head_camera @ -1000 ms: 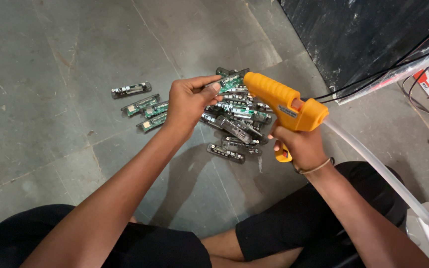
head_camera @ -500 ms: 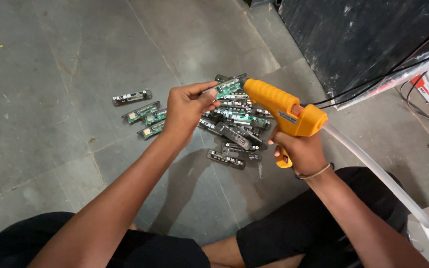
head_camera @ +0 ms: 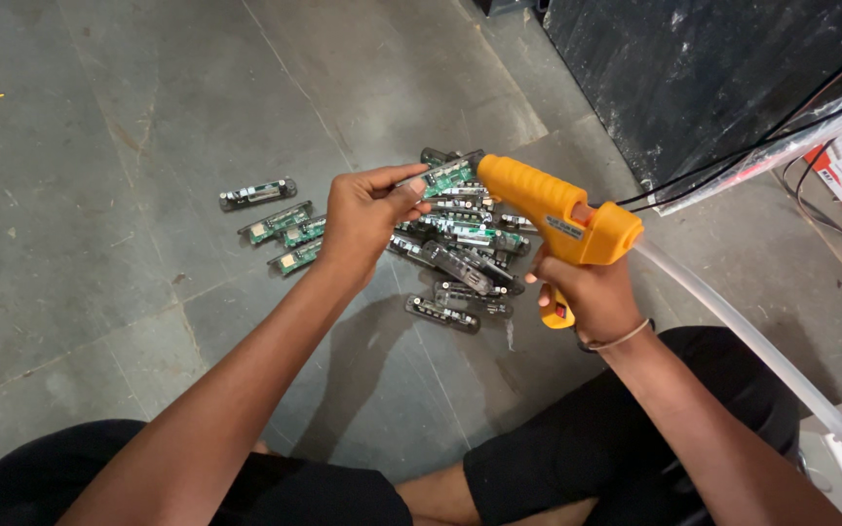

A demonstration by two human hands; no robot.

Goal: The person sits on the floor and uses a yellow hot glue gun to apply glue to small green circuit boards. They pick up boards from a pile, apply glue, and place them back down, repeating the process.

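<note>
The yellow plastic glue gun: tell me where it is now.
In the head view, right of centre, the yellow plastic glue gun sits in the right hand, nozzle meeting the small green circuit board pinched by the left hand.

left hand pinching a green board right at the glue gun tip; right hand gripping the gun; pile of boards on the floor underneath

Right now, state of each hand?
Left hand: closed, fingers pinching a green circuit board.
Right hand: closed around the grip of the orange glue gun.
</note>
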